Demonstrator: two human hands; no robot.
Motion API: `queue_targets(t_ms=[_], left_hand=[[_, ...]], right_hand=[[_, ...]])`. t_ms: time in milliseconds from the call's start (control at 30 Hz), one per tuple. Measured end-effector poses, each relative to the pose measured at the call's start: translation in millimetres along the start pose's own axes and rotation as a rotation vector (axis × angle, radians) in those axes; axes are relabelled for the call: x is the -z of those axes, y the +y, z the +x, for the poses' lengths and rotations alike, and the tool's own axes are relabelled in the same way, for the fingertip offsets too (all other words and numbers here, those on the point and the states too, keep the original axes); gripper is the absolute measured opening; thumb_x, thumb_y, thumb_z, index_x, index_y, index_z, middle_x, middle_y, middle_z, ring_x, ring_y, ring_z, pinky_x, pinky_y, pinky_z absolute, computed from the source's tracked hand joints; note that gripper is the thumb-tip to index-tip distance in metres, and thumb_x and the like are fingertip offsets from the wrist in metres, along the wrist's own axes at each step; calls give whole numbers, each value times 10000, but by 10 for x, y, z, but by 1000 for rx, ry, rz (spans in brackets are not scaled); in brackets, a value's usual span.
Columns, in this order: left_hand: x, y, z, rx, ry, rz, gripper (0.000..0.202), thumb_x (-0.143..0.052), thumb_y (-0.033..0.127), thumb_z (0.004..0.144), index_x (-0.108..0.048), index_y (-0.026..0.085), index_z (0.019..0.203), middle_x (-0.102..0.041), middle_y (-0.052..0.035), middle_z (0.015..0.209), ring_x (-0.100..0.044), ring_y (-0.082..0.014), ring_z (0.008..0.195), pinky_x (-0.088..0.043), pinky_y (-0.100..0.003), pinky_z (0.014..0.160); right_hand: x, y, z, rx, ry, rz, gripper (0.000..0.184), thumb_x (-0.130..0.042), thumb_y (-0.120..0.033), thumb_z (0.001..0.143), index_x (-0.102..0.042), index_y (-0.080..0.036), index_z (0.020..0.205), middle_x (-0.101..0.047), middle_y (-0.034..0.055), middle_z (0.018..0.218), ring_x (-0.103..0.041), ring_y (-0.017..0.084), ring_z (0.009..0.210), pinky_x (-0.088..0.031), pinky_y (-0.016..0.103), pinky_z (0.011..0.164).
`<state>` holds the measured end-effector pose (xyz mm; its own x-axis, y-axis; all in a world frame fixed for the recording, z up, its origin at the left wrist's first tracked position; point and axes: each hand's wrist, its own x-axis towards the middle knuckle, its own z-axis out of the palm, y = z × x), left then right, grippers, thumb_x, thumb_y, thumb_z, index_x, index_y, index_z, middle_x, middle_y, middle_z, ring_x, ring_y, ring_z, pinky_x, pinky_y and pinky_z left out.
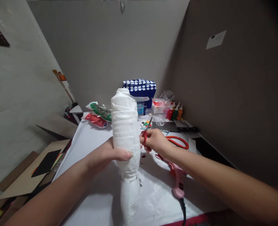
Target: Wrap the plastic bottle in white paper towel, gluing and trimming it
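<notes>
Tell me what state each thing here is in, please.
Left fingers: gripping
White wrapped bundle: upright, held
Right fingers: closed around the tool
Red-handled tool: held, tip up
Pink glue gun: lying down; on or off unclear
Blue dotted package: standing
Orange bottle: upright
Table: covered in white

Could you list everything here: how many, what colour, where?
wrapped form: one, white, centre
pointed tool: one, red with metal tip, near centre
corded glue gun: one, pink, right of centre
loop: one, orange, right of centre
dotted package: one, blue and white, back
packets: two, green and red, back left
nozzle bottles: at least four, red, green, orange, back right
table: one, white, centre
paper: one, white, right wall
cardboard: count unclear, tan, left
sheet: one, black, on the cardboard
small items: uncounted, mixed colours, back
left hand: one, bare, holding the form
right hand: one, bare, holding the tool
</notes>
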<state>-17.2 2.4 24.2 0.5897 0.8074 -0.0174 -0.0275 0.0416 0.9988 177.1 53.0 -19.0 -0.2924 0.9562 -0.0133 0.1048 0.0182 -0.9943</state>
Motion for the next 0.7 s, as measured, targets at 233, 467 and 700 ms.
queue_targets(t_ms=[233, 467, 700], left_hand=[[227, -116, 172, 401, 32, 241, 568, -700, 537, 687, -644, 130, 1080, -716, -129, 986, -662, -292, 912, -512, -364, 753], [311, -272, 279, 550, 17, 483, 647, -577, 738, 704, -726, 124, 843, -728, -125, 720, -594, -192, 479, -438, -301, 511], [250, -184, 111, 363, 311, 872, 591, -649, 711, 645, -730, 167, 863, -620, -29, 537, -560, -224, 550, -313, -274, 518]], right_hand=[[194, 1, 83, 73, 145, 17, 286, -737, -400, 701, -583, -159, 679, -511, -65, 431, -454, 73, 376, -349, 206, 404], [51, 168, 109, 62, 75, -28, 370, -769, -360, 676, -609, -149, 934, -629, -23, 621, -601, 121, 530, -402, 213, 480], [-102, -21, 99, 43, -47, -159, 309, -806, -324, 600, -557, -155, 531, -439, -88, 431, -365, 59, 440, -267, 202, 432]])
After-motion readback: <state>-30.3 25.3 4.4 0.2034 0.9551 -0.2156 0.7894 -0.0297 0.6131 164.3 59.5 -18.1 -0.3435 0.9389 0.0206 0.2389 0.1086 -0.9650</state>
